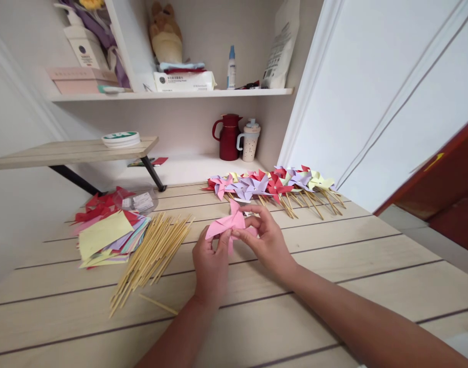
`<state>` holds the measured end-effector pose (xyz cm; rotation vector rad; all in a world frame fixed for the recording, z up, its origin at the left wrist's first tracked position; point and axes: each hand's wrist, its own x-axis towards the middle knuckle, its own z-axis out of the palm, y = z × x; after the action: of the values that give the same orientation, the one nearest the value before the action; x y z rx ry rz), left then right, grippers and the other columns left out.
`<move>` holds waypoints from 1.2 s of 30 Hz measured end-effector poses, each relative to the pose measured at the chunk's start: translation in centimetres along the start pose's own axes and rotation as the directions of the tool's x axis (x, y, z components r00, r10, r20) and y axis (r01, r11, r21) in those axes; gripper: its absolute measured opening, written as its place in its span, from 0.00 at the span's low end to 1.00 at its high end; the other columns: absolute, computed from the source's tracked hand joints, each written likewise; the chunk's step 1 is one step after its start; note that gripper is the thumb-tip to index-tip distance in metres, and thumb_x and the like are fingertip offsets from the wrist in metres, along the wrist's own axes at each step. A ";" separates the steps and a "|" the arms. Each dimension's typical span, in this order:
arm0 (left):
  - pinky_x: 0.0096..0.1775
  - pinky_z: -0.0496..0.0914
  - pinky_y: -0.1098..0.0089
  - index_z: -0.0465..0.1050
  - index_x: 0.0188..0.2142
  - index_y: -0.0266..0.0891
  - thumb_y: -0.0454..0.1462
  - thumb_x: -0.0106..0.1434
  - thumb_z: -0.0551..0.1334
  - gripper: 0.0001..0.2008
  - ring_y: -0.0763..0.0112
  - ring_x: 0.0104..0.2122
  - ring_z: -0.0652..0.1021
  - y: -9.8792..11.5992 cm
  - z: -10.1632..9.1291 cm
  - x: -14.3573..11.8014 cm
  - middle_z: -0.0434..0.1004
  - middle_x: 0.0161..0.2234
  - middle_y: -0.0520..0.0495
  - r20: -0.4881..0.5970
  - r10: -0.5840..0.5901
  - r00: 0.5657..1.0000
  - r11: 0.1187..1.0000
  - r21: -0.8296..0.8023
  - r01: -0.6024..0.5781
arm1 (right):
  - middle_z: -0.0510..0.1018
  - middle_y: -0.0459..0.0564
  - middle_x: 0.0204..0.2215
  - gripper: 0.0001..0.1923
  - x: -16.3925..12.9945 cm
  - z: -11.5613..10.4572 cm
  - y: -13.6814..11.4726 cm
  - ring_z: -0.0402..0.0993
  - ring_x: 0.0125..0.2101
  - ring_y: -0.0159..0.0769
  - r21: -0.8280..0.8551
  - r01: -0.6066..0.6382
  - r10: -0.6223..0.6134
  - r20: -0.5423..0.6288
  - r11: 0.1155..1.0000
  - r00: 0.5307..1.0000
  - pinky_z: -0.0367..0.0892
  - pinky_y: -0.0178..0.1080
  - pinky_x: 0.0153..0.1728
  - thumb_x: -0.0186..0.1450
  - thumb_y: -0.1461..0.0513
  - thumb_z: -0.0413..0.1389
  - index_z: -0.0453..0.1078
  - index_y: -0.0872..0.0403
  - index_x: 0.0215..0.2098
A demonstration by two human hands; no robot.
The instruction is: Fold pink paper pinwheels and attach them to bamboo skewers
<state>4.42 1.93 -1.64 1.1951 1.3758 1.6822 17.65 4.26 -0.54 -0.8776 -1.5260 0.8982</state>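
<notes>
hands both pinch a pink paper pinwheel (229,225) above the bench (333,286): left hand (210,266) and right hand (268,240) closed on its folds.

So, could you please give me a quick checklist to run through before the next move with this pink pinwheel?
1. Both hands on the pink paper pinwheel: left hand and right hand pinch it. Ok.
2. Pinwheel centre pinned: hidden by fingers. Cannot tell.
3. Stick already attached: none visible under it. Not ok.
4. Bamboo sticks within reach, left of the hands. Ok.
5. Loose stick lies apart from the pile on the table. Ok.
6. Finished pinwheels clear of the hands. Ok.
</notes>
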 end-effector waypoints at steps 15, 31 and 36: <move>0.33 0.70 0.72 0.80 0.34 0.43 0.30 0.60 0.60 0.10 0.68 0.32 0.78 1.0 -0.7 -0.1 0.80 0.33 0.48 0.089 0.263 0.961 0.962 0.051 -0.268 | 0.79 0.48 0.32 0.06 0.0 -0.1 -0.3 0.73 0.34 0.38 -0.100 0.058 -0.054 0.046 0.993 0.997 0.67 0.37 0.34 0.66 0.58 0.59 0.76 0.51 0.35; 0.34 0.73 0.71 0.66 0.60 0.42 0.39 0.60 0.67 0.28 0.70 0.31 0.79 0.6 -0.1 -0.1 0.81 0.34 0.49 0.033 -0.032 0.999 0.993 -0.108 0.036 | 0.75 0.46 0.28 0.08 0.1 0.3 -0.2 0.69 0.30 0.35 -0.037 -0.005 0.004 -0.024 0.999 1.000 0.65 0.34 0.29 0.65 0.57 0.59 0.73 0.53 0.33; 0.39 0.73 0.70 0.77 0.39 0.38 0.41 0.62 0.64 0.09 0.66 0.39 0.80 0.4 -0.2 0.1 0.82 0.39 0.44 0.084 0.029 0.996 0.996 -0.088 -0.021 | 0.75 0.46 0.28 0.06 0.1 0.2 0.3 0.69 0.30 0.35 -0.005 0.002 -0.002 -0.029 1.000 1.000 0.65 0.34 0.29 0.64 0.58 0.59 0.73 0.52 0.33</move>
<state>4.19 1.84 -1.25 1.2250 1.2285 1.6707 17.43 4.44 -0.77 -0.8895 -1.5045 0.8769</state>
